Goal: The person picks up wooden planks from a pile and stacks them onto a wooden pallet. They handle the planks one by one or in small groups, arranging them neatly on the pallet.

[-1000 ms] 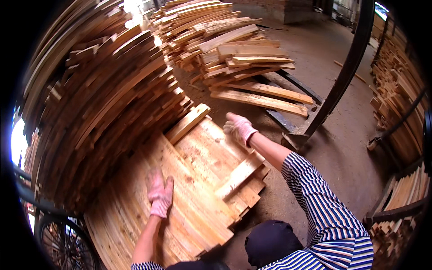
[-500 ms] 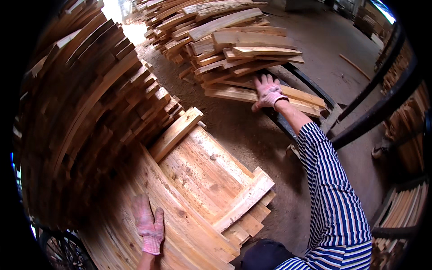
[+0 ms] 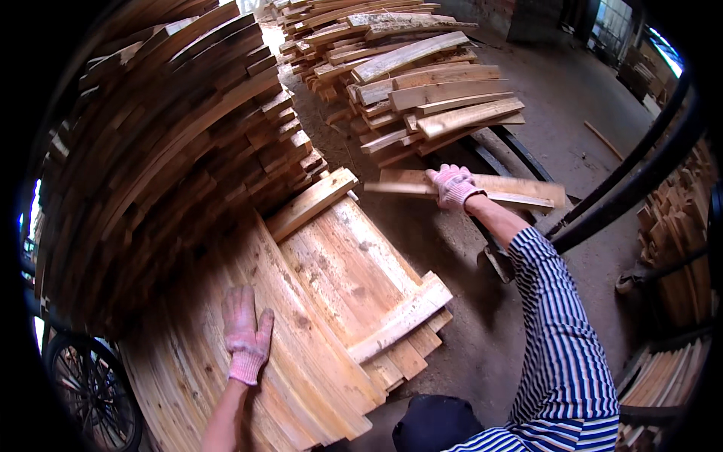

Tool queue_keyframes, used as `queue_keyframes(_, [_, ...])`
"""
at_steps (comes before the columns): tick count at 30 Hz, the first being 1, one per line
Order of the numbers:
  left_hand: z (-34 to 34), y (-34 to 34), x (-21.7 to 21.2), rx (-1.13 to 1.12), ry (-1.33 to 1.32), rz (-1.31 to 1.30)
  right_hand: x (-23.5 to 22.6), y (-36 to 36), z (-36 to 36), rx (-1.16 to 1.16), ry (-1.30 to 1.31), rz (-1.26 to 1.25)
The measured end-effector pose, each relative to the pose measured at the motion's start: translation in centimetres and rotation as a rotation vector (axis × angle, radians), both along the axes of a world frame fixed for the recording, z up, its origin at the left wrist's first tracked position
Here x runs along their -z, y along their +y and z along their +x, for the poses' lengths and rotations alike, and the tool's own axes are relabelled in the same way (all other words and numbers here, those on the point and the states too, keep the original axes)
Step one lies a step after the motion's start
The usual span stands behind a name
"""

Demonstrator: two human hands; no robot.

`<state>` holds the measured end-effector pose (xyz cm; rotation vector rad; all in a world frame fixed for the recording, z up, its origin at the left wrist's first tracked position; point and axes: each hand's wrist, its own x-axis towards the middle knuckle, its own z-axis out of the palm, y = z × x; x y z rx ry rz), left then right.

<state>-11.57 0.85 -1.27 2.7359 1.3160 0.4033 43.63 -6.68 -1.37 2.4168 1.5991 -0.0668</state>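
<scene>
**Hand and Plank Positions at the Lumber Stack**

At the far left, part of a spoked wheel [image 3: 94, 392] is seen at the lower edge. Above it, a tall stack of planks [image 3: 166, 151] fills the left side of the view, its board ends stepped toward the centre.

A low layer of flat boards [image 3: 331, 301] is laid in front of the stack. The left hand [image 3: 245, 337], covered by a pink knit glove, is rested palm-down on this layer, fingers spread and extended; nothing is clasped by it. A short cross board [image 3: 310, 203] is set at the far end of the layer, just beside the tall stack, and a second cross board [image 3: 399, 316] is set across its near end.

Beyond the layer, a loose pile of planks [image 3: 410, 83] is heaped on the dirt floor [image 3: 467, 331].

The right hand [image 3: 452, 185], gloved likewise, is extended at the end of a striped sleeve [image 3: 561, 354]. Its fingers are closed around a single plank [image 3: 497, 190], gripped near the plank's middle. This plank is held roughly level, clear of the floor, just in front of the loose pile.

To the right, a dark curved metal bar [image 3: 640, 169] is crossed diagonally over the view, and further board stacks [image 3: 678, 226] are seen at the right edge.
</scene>
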Motion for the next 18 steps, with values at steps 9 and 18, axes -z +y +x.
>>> queue_keyframes(9, [-1.4,0.2,-0.2,-0.014,-0.001,-0.009,-0.2,-0.7,-6.6,0.009,-0.143,-0.107])
queue_keyframes(18, [-1.2,0.4,-0.3,-0.014,-0.028,0.028,0.1,-5.8,-6.8,0.076,-0.099,-0.024])
